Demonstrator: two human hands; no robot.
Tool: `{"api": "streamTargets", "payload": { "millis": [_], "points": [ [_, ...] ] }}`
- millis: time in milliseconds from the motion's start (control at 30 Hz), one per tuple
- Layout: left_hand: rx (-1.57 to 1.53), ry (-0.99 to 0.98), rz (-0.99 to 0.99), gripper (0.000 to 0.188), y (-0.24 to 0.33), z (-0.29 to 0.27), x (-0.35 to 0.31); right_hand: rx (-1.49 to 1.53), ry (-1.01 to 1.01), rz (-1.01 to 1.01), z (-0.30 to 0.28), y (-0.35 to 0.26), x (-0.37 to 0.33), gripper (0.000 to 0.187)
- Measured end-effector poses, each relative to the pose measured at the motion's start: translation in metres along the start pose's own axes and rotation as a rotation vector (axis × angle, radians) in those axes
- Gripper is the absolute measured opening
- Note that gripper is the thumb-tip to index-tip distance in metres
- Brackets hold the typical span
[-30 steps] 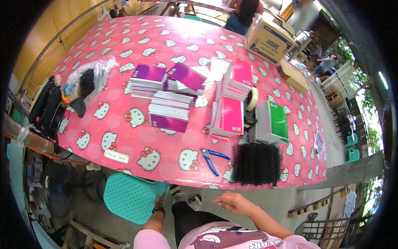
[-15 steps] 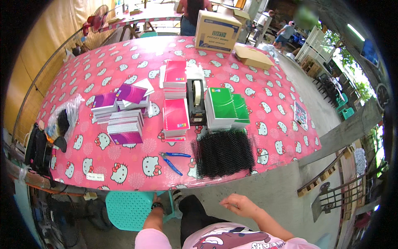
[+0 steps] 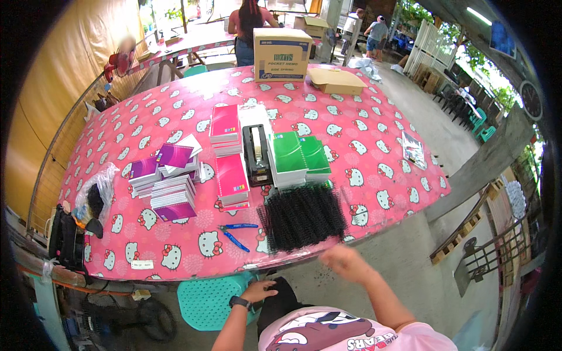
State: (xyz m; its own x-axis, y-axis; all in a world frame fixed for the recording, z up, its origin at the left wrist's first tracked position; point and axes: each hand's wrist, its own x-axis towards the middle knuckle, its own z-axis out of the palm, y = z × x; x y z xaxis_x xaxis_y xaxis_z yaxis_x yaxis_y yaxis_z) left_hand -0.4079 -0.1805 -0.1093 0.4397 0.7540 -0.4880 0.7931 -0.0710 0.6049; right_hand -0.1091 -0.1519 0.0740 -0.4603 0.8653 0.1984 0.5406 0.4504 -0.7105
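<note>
My left hand [image 3: 260, 291] is low beside my thigh, next to the turquoise stool [image 3: 202, 304], its fingers stretched out and holding nothing visible. My right hand [image 3: 345, 263], smeared by motion, hovers by the table's front edge, close to a pile of black spiral binding coils [image 3: 302, 217]; whether its fingers hold anything is unclear. Left of the coils lie blue-handled cutting pliers [image 3: 234, 235], jaws apart. Behind them stand stacks of spiral notebooks: green [image 3: 288, 153], pinkish red [image 3: 232, 175] and purple [image 3: 175, 155]. A black tape dispenser [image 3: 257, 155] sits between the red and green stacks.
A cardboard box [image 3: 282, 55] and a flat carton [image 3: 336, 81] stand at the far side of the pink table [image 3: 363, 193]. At left lie a plastic bag [image 3: 99, 193] and a black bag [image 3: 65, 237]. Another person [image 3: 249, 29] stands beyond.
My right hand has risen toward the table edge and the coils. My left hand has moved right, from the stool to my thigh. The view has shifted, so the table sits lower.
</note>
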Motion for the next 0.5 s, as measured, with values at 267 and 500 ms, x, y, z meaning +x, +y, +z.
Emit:
{"api": "streamTargets", "payload": {
  "millis": [267,500],
  "points": [
    [-0.885,1.205,0.044,0.019,-0.064,-0.122,-0.057,0.083,0.713,0.364,-0.045,0.175,0.021,0.016],
    [-0.113,1.714,-0.389,0.009,-0.093,-0.121,-0.045,-0.510,0.739,0.413,-0.030,0.241,0.021,0.017]
  ]
}}
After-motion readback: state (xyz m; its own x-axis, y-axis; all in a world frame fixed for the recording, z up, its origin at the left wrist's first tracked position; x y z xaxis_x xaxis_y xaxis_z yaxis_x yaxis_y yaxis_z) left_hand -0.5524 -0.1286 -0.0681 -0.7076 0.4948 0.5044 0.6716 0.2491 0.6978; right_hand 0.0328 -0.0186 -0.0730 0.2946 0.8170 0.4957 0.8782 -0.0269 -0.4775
